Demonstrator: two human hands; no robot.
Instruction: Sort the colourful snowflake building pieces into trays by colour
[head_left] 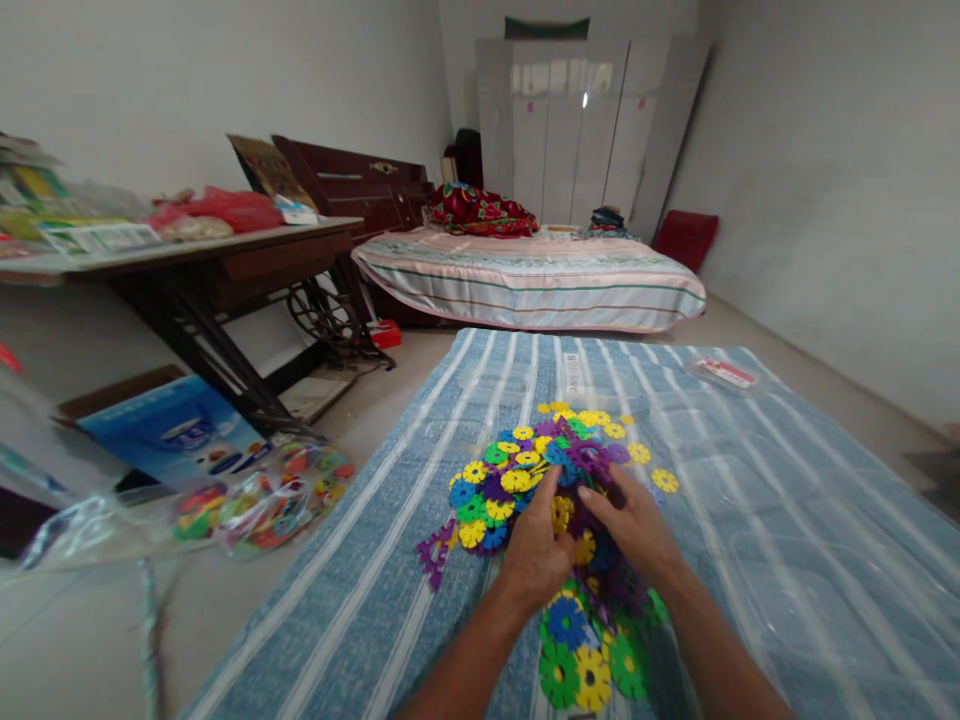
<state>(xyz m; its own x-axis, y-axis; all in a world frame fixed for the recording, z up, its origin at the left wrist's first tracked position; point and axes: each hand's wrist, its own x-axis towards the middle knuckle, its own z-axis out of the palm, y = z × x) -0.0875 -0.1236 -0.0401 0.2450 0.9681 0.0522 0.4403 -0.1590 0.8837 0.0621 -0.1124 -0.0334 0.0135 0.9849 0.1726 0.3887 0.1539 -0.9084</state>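
- The blue striped mat (pixel 390 560) is spread over the floor in front of the person and carries everything the hands are working on.
- A clear plastic bag (pixel 262 500) lies on the bare floor left of the mat, apart from it. It holds mixed toy pieces in red, orange and green. Whether its mouth is closed cannot be told.
- A pile of flower-shaped discs (pixel 510 475) sits mid-mat in yellow, blue, green and purple, with a few loose ones at its far edge.
- A joined cluster (pixel 581 660) of blue, green and yellow discs lies at the near edge, between the forearms.
- The left hand (pixel 536 545) rests palm down on the pile's near side, with its fingers curled and the tips against a yellow disc (pixel 561 512).
- The right hand (pixel 634 525) is angled inward, with bent fingers reaching to the same spot. Whether either hand pinches the disc cannot be told.
- A small red-labelled packet (pixel 724 372) lies at the mat's far right.
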